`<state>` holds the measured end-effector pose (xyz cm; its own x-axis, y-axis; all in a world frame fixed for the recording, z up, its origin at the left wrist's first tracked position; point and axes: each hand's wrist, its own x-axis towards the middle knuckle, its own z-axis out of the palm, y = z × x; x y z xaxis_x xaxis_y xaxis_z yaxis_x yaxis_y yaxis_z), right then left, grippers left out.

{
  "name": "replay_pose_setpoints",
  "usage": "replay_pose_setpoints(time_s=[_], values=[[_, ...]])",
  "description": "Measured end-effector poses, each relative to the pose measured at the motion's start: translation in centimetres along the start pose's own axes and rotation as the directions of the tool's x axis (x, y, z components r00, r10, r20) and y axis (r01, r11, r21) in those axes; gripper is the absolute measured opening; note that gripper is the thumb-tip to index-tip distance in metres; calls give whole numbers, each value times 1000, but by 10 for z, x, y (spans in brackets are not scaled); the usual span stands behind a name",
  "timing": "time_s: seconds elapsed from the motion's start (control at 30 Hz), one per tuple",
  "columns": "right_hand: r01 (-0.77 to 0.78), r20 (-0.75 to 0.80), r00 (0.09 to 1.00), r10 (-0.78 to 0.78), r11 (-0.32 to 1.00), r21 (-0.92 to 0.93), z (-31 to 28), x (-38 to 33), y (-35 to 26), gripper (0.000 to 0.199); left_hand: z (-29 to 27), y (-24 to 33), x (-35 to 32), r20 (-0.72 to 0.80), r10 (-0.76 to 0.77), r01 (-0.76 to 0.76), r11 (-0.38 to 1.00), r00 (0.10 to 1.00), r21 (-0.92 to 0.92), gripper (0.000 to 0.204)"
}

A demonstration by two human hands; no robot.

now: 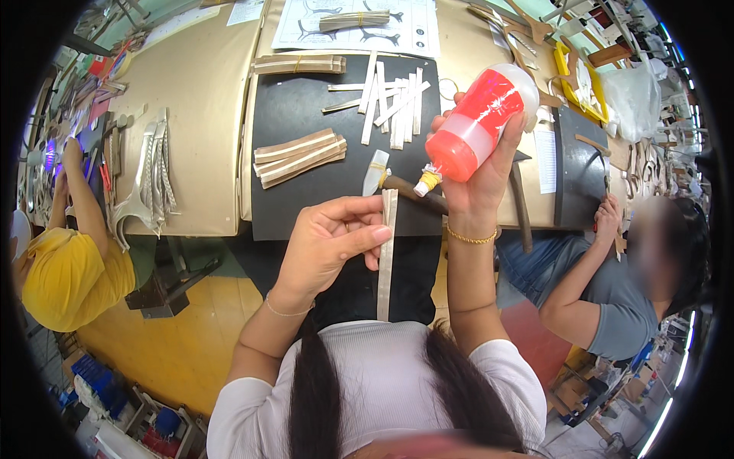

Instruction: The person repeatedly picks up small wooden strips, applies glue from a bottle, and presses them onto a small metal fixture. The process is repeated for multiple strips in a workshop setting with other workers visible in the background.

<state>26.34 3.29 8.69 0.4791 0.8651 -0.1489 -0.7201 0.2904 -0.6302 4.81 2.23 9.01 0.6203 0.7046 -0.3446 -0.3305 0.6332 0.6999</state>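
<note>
My left hand [330, 239] pinches a long pale strip [386, 268] near its upper end and holds it upright in front of me. My right hand [480, 172] grips a red and white squeeze bottle [475, 126], tipped so its yellow nozzle [426, 183] points down and left, close to the top of the strip. Behind the nozzle lies a tool with a brown handle [413, 191] and a pale blade on the black mat [298, 115].
On the mat lie a bundle of brown strips [298, 157] and several loose pale strips [394, 103]. A printed sheet [359, 27] sits further back. One person in yellow [65, 275] works at the left. Another person in grey [604, 298] sits at the right.
</note>
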Motion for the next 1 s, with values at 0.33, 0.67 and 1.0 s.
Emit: replay_pose_setpoints(time_s=[0.33, 0.67, 1.0], values=[[23, -26, 999, -24, 999, -31, -2, 2, 3, 77, 7, 2, 0, -9, 24, -23, 999, 1000, 36, 38], [51, 21, 999, -50, 998, -28, -5, 2, -2, 75, 12, 2, 0, 4, 40, -40, 998, 999, 54, 38], [455, 214, 890, -402, 766, -454, -10, -12, -10, 100, 13, -2, 2, -16, 105, -101, 985, 994, 141, 35]])
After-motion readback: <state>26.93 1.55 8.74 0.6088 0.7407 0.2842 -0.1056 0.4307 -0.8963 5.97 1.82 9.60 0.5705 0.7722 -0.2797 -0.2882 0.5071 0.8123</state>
